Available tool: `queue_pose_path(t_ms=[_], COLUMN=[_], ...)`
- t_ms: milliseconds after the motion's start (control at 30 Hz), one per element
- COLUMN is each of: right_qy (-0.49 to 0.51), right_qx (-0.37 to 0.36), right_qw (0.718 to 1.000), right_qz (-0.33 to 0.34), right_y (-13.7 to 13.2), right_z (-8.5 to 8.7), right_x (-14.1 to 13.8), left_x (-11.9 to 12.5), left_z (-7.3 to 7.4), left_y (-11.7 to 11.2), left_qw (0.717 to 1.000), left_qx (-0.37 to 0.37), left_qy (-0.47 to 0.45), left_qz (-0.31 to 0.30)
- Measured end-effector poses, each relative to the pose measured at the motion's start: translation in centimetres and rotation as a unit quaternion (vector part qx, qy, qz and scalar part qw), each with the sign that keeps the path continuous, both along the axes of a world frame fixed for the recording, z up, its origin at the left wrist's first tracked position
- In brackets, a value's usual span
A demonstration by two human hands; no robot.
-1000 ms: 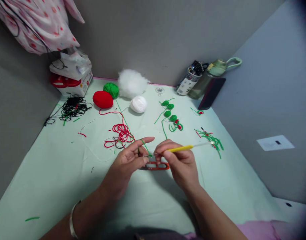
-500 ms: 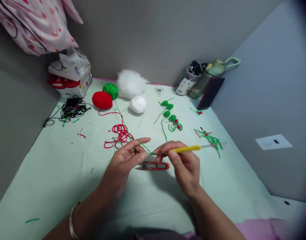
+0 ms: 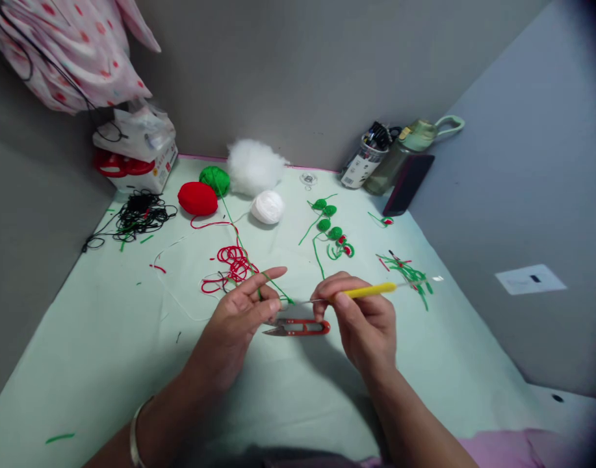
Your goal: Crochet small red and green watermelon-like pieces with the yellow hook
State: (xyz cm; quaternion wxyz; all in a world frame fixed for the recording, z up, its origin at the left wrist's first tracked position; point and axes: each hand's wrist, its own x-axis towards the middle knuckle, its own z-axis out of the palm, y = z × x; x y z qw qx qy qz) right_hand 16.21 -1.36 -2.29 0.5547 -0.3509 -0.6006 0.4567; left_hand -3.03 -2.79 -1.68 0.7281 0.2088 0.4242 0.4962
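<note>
My right hand (image 3: 361, 318) grips a crochet hook (image 3: 370, 291) by its yellow handle, the thin metal tip pointing left. That tip meets a small loop of green yarn (image 3: 278, 289). My left hand (image 3: 249, 312) pinches the yarn's end between thumb and fingers, with the forefinger stretched out and the strand running over it. From there the strand goes back to a green yarn ball (image 3: 214, 181). Below the hands, orange-handled thread snips (image 3: 302, 327) lie on the table, blades to the left.
Red yarn ball (image 3: 197, 199), white yarn ball (image 3: 267, 207) and fluffy stuffing (image 3: 255, 166) sit at the back. Loose red yarn (image 3: 234, 263) and tangled black yarn (image 3: 144, 218) lie left. Small green crocheted pieces (image 3: 329, 218), yarn scraps (image 3: 407, 273), a pen cup (image 3: 363, 162) and a bottle (image 3: 395, 159) are right.
My right hand has drawn the hook slightly to the right, lengthening the bare metal between its fingers and the green loop. My left hand has shifted a little left, still pinching the yarn.
</note>
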Motion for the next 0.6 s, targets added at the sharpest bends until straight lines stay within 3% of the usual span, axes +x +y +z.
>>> queue_pose_path(t_ms=[100, 267, 467, 533, 600], right_qy=[0.028, -0.019, 0.041, -0.007, -0.118], right_qx=[-0.044, -0.003, -0.075, -0.03, 0.056], right_qw=[0.998, 1.0, 0.996, 0.999, 0.991], right_qz=[0.025, 0.012, 0.036, 0.021, 0.001], right_y=[0.2, 0.0, 0.0, -0.2, -0.7], right_z=[-0.1, -0.1, -0.2, -0.2, -0.3], right_x=[-0.4, -1.1, -0.7, -0.4, -0.3], left_x=[0.6, 1.5, 0.8, 0.6, 0.7], left_z=[0.1, 0.3, 0.1, 0.1, 0.1], left_y=[-0.4, -0.6, -0.7, -0.7, -0.7], left_qw=[0.998, 0.998, 1.0, 0.999, 0.999], left_qx=[0.034, 0.029, 0.019, 0.024, 0.033], left_qy=[0.041, 0.042, 0.014, 0.021, 0.031], left_qz=[0.016, 0.023, -0.008, 0.002, 0.019])
